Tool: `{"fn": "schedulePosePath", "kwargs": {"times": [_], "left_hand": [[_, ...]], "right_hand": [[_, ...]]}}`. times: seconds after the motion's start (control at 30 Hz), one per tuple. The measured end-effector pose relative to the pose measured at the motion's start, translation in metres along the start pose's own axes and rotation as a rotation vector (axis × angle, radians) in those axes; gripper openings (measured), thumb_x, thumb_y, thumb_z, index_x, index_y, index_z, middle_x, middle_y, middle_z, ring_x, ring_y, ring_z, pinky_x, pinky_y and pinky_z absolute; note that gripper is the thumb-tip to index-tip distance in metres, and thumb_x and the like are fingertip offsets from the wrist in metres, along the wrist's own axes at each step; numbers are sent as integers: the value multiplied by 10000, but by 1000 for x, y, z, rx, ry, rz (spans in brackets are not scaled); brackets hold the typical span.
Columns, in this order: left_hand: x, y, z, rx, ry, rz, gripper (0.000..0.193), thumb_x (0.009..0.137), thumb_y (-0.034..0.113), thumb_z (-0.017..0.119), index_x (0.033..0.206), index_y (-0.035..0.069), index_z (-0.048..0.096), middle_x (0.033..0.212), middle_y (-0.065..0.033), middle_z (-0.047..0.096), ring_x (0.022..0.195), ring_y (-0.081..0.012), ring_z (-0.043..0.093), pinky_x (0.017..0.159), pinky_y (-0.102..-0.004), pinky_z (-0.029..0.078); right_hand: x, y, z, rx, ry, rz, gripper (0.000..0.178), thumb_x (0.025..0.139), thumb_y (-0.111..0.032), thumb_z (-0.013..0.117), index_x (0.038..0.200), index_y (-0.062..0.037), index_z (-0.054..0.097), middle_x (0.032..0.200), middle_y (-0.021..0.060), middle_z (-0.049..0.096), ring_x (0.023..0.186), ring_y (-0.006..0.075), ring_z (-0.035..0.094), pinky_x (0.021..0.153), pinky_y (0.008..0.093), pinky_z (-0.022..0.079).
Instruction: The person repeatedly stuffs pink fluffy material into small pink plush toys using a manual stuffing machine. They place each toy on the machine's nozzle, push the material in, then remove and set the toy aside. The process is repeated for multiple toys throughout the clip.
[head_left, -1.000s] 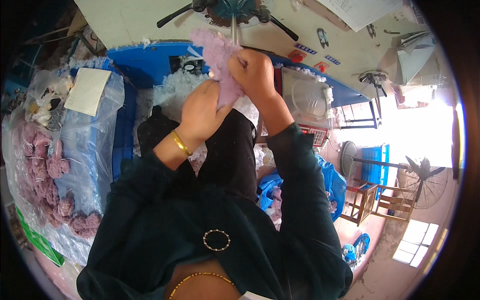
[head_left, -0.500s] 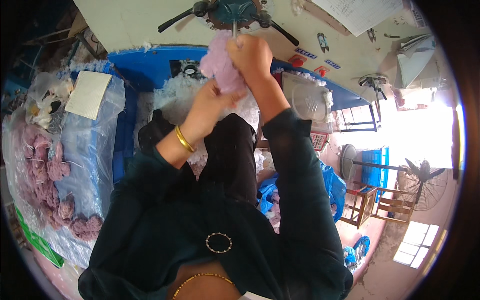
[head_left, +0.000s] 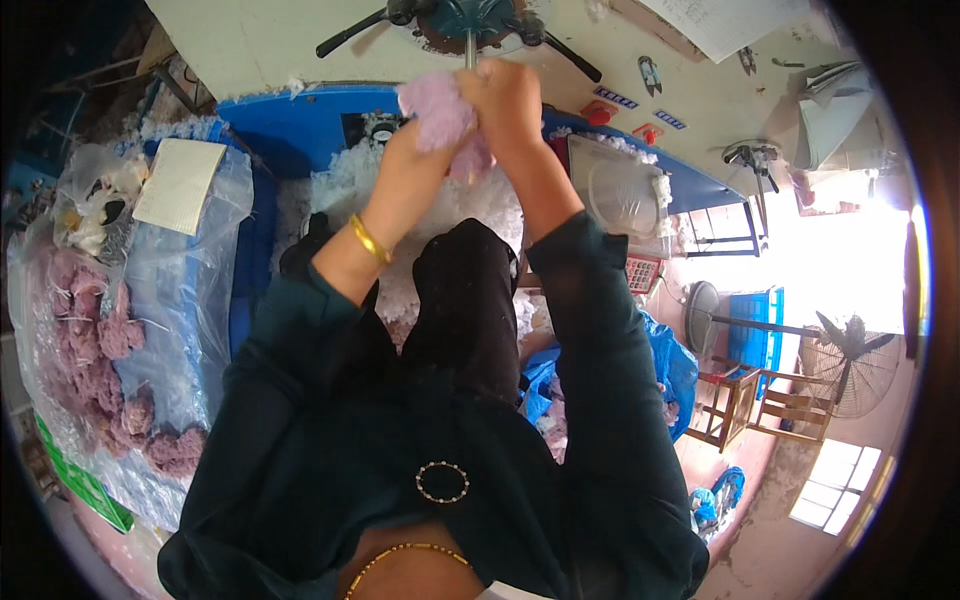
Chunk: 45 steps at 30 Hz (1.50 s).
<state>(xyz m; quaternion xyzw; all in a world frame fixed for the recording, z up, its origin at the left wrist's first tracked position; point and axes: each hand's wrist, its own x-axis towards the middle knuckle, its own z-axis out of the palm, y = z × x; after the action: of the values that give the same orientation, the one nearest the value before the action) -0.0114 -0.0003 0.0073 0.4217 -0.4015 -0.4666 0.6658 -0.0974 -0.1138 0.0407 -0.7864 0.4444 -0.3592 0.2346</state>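
A lilac plush piece [head_left: 437, 108], soft and fluffy, is held up in front of a narrow metal tube [head_left: 470, 50]. The tube sticks out of a dark green machine fitting [head_left: 470, 18] with black handles. My right hand [head_left: 503, 100] is closed round the plush right at the tube's end. From the lower left, my left hand [head_left: 415, 165] grips the plush's lower part, its fingers partly hidden by it. Whether the tube reaches inside the plush is covered by my right hand.
White fluffy stuffing [head_left: 355, 185] lies below the blue panel's edge. At left, several purple plush pieces [head_left: 90, 340] rest on clear plastic beside a notepad [head_left: 180, 185]. Red buttons [head_left: 598, 113], small snips [head_left: 650, 75] and papers are on the right of the machine's pale front.
My left hand has moved up and now wraps the plush more closely. The plush has bent over to the left, and my right hand has risen slightly along the tube.
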Motion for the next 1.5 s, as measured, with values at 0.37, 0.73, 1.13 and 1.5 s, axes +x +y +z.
{"fn": "schedulePosePath", "kwargs": {"times": [0.37,0.73,1.13,1.5], "left_hand": [[-37,2,-1,-433,-104,-278,241,888,-30,531,1127,-14,562,1125,-77,603,983,-146,604,876,-284,481],[-6,-26,-19,255,-183,236,423,748,-71,598,1149,63,603,1222,-96,527,1135,-231,505,964,-283,383],[-30,-10,-20,-272,-184,-193,378,835,-9,651,1196,8,541,1129,-41,603,1040,-115,559,896,-271,464],[-9,-8,-25,-547,-333,-482,358,938,258,568,1221,58,476,1049,-87,617,784,-231,657,574,-316,551]], "right_hand": [[-62,28,-19,599,-127,-40,228,777,-53,600,600,-17,460,544,20,412,556,41,354,472,257,316],[-44,35,-7,278,32,-211,125,720,-46,592,624,12,536,551,153,438,482,151,455,462,320,369],[-69,-13,-19,175,128,-106,224,717,-88,612,563,20,490,513,168,430,433,229,368,447,335,352],[-61,37,-53,973,-401,424,148,852,-154,631,775,-31,604,709,-37,548,655,38,476,580,196,408]]}}
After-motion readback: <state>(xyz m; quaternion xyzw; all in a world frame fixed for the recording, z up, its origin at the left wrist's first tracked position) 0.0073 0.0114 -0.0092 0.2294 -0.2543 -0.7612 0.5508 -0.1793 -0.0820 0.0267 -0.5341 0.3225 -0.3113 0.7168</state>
